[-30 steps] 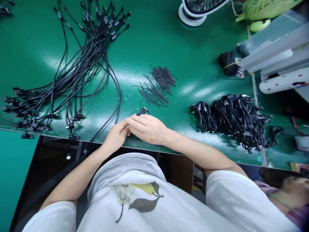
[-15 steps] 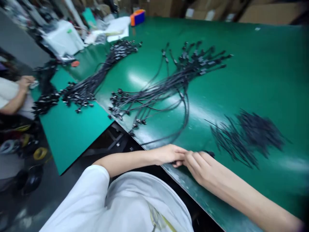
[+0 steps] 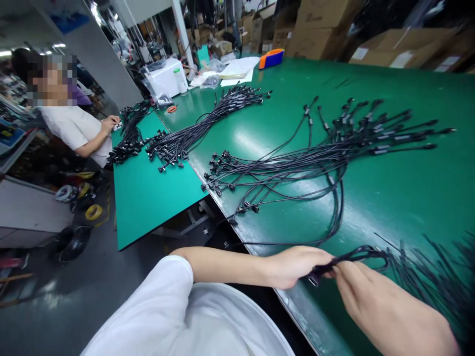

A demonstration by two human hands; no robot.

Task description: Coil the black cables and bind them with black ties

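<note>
A black cable (image 3: pixel 365 253), folded into a small coil with a plug at its near end, is gripped between my two hands over the table's front edge. My left hand (image 3: pixel 297 267) closes on it from the left, beside the plug. From the right, my right hand (image 3: pixel 367 291) pinches the same coil, its fingertips close to the left hand's. Just beyond the hands lies a spread bundle of black cables (image 3: pixel 293 160) with plugs at both ends. To the right, partly behind my right hand, is a pile of thin black ties (image 3: pixel 438 267).
A second cable bundle (image 3: pixel 200 123) lies further left, across the joint of the two green tables. A person in a white shirt (image 3: pixel 70 128) works at the far left beside another cable pile (image 3: pixel 129 133). Papers (image 3: pixel 239 69) and an orange-and-blue object (image 3: pixel 271 58) sit at the back.
The view has swung left and up, so the co-worker's upper body now shows. My hands have turned, and the coiled cable with its plug, mostly hidden before, is now visible between them.
</note>
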